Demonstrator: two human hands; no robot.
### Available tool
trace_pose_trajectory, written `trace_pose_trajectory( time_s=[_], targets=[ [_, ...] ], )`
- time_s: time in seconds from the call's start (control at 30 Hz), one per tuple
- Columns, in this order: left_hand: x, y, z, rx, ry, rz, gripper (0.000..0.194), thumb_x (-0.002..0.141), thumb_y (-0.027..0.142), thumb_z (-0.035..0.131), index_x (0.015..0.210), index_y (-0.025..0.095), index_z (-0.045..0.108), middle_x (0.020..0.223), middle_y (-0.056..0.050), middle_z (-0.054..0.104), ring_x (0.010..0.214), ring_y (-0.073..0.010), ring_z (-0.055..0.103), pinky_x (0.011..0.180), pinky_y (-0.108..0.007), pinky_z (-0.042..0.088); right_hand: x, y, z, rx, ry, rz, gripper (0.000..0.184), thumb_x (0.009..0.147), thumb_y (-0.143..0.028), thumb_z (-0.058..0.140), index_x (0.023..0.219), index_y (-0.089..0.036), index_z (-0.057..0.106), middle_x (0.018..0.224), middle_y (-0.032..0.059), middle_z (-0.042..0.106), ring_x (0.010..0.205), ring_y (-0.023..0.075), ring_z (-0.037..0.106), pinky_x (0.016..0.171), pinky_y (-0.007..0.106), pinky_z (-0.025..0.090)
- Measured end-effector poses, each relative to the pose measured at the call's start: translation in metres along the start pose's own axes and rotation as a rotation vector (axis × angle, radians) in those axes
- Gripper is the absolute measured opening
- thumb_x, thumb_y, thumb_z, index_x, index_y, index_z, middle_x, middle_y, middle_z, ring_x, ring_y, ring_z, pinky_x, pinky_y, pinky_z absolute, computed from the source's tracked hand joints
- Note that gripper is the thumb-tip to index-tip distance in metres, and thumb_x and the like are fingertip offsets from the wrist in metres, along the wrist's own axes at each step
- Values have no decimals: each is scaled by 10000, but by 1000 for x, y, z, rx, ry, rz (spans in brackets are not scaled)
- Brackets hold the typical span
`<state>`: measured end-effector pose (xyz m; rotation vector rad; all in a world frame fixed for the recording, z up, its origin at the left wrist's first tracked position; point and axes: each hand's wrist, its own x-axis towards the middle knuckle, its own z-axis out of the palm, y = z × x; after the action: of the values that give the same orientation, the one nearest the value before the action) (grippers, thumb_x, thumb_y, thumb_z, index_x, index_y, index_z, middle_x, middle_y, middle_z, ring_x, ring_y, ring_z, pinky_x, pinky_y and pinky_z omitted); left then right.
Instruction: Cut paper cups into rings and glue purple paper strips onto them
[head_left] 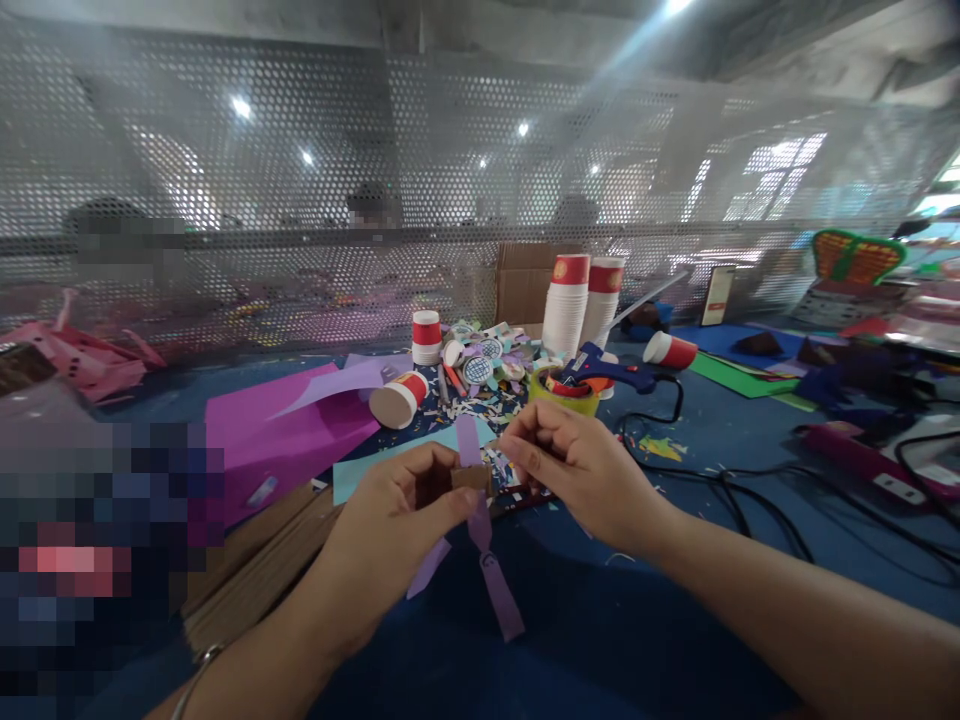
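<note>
My left hand (409,520) grips a small brown cardboard piece (471,480) between thumb and fingers. Purple paper strips (501,595) stick out above and below the cardboard, and the lower one has a small dark mark on it. Just to the right, apart from the cardboard, my right hand (570,465) is closed in a pinch; whatever its fingertips may hold is too small to make out. Behind the hands lie a light blue paper sheet (360,480) and a yellow tape roll (574,395) with a blue glue gun (615,370) resting on it.
Paper scraps and decorated pieces (484,365) are heaped behind. Stacked paper cups (566,310) stand there, and a tipped cup (399,400) lies left near magenta paper (285,415). Cardboard strips (255,570) lie at left. Black cables (750,490) cross the right side.
</note>
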<state>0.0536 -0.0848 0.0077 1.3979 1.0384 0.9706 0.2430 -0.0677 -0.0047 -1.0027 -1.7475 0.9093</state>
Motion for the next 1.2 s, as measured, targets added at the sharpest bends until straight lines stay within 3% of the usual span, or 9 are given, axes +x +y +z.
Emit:
trace_pose_trajectory(
  time_s=[0.2,0.37,0.6,0.8,1.03,1.2],
  targets=[
    [-1,0,-2,-45,-29,10,36,807,219,654,780,209,676,755,9,610,723,-134,525,668,-251,396,0,1,-1,-45,12,-6,255,933,-374,547,749,-207,488,631,-55,438,539,95,447,498,245,389],
    [1,1,-1,-109,13,-43,16,790,206,659,793,196,670,754,19,604,685,-108,492,639,-226,391,0,-2,0,53,-25,61,236,911,-365,582,756,-194,534,637,-31,568,531,94,508,507,238,428],
    [5,10,-4,-431,213,-130,96,667,50,639,683,145,634,739,12,577,630,-79,464,562,-183,413,0,-2,-1,72,-17,102,132,910,-292,584,843,-180,594,746,3,660,572,88,546,538,228,455],
    [10,17,-16,-561,359,-173,63,753,94,640,706,137,640,703,-2,549,635,-96,508,582,-187,481,2,4,-4,-44,4,32,172,922,-347,567,836,-198,557,686,-18,585,592,112,537,553,260,447],
    [11,12,-19,-431,276,-66,81,734,135,725,778,138,658,780,-6,633,672,-81,540,607,-165,461,-1,-1,-5,-163,21,10,221,909,-357,580,759,-208,516,630,-41,487,545,100,458,509,261,380],
    [6,12,-16,-290,149,-130,405,712,139,768,1086,187,620,1042,-68,712,909,-174,650,788,-270,499,1,2,-3,-158,3,16,202,924,-334,558,775,-202,522,650,-36,503,569,105,458,526,258,376]
  ],
)
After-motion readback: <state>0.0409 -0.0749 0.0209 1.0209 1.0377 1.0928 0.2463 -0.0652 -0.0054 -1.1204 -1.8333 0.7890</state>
